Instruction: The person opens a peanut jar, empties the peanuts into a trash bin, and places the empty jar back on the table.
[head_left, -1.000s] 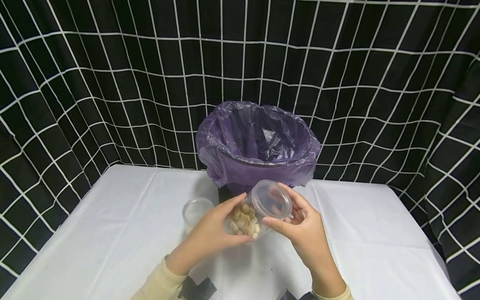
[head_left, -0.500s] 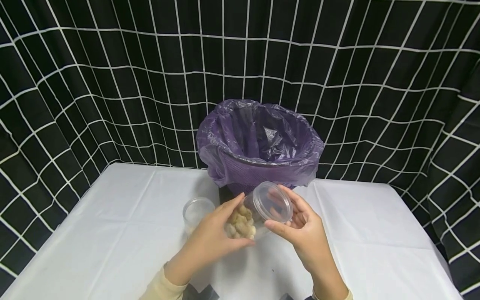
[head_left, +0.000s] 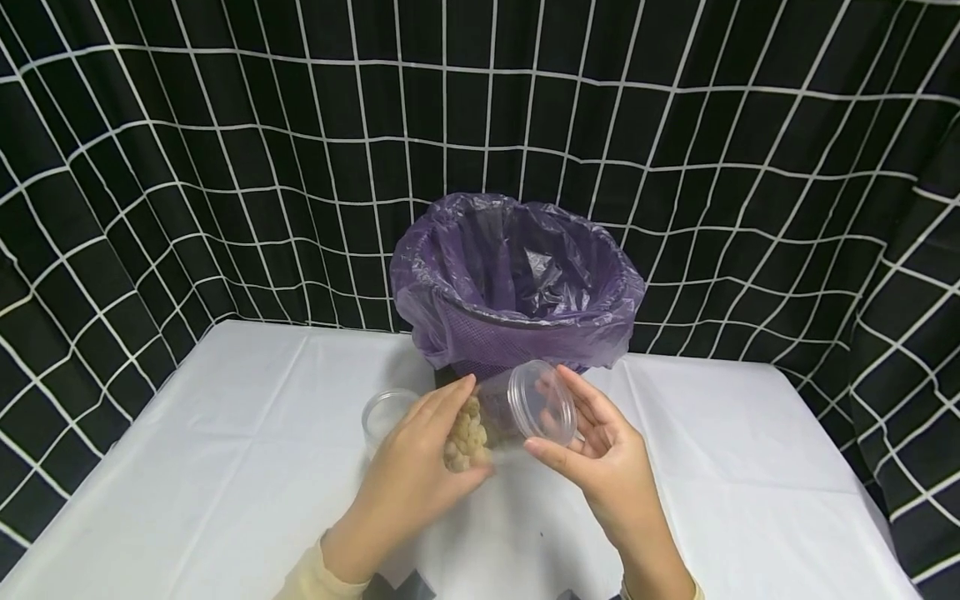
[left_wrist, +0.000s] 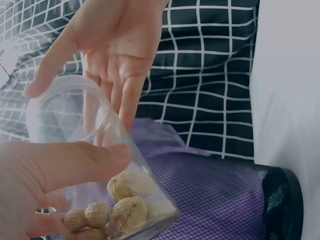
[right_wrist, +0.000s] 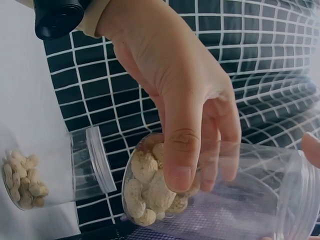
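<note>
A clear plastic jar [head_left: 498, 408] lies tilted in both hands, its round end facing right. My left hand [head_left: 408, 471] grips the end with the nuts, thumb on the near side and fingers over the top. My right hand [head_left: 611, 467] holds the ridged rim end, thumb in front and fingers behind it. Nuts in shells [right_wrist: 155, 187], some ridged like peanuts, gather at the jar's base near my left hand. A second clear jar [head_left: 385, 410] stands on the table left of the hands, partly hidden by the left one; peanuts [right_wrist: 25, 180] fill its bottom.
Behind the hands stands a mesh bin lined with a purple plastic bag [head_left: 525, 329], its mouth open. White cloth [head_left: 225, 442] covers the table. A black curtain with white grid lines [head_left: 300, 167] closes off the back and both sides.
My left hand has shifted slightly left, and the jar has tipped further sideways, its rim end turning more to the right. The nuts have bunched toward the base. My right hand keeps its place.
</note>
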